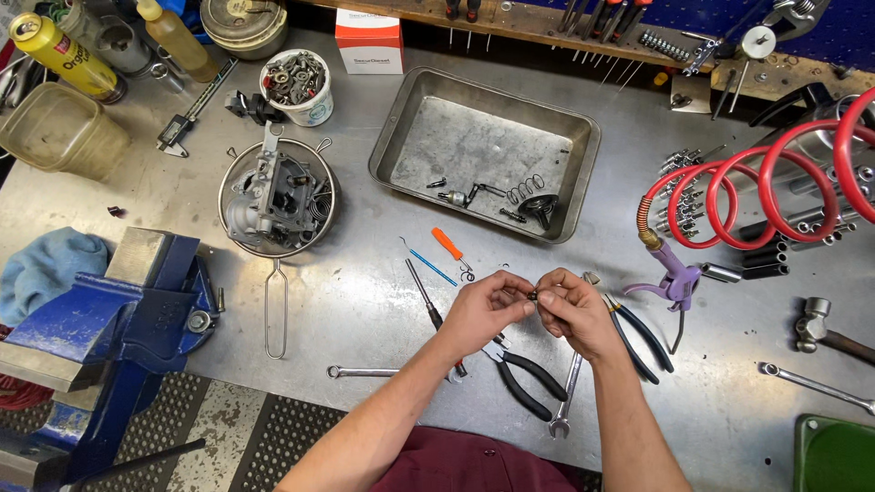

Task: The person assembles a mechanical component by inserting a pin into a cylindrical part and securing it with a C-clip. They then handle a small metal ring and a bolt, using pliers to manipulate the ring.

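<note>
Small dark part, too tiny to identify, sits pinched between the fingertips of both hands above the front middle of the counter. The left hand has its grip clenched on one end and the right hand on the other, seemingly so the fingers can work it close under the eyes. Two pairs of black-handled pliers and a wrench lie directly beneath, within easy reach. A metal tray of loose bits stands toward the back edge, a strainer holding a carburettor at back left. A blue vise crowds the left front corner; bare metal remains between strainer and hands.
</note>
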